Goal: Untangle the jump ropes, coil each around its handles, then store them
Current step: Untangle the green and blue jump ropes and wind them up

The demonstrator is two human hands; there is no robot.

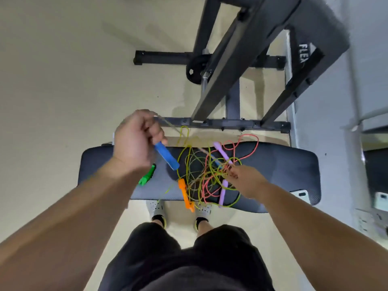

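I read L hand (136,141) clenched on blue handle (167,156), raised to work it free of the rope tangle (205,175) on bench pad (283,164); R hand (246,182) reaches into tangle, prob. to steady it, grip cannot tell.

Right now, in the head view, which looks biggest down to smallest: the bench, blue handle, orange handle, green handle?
1. bench
2. blue handle and orange handle: about alike; blue is lifted nearer the camera, so unsure
3. green handle
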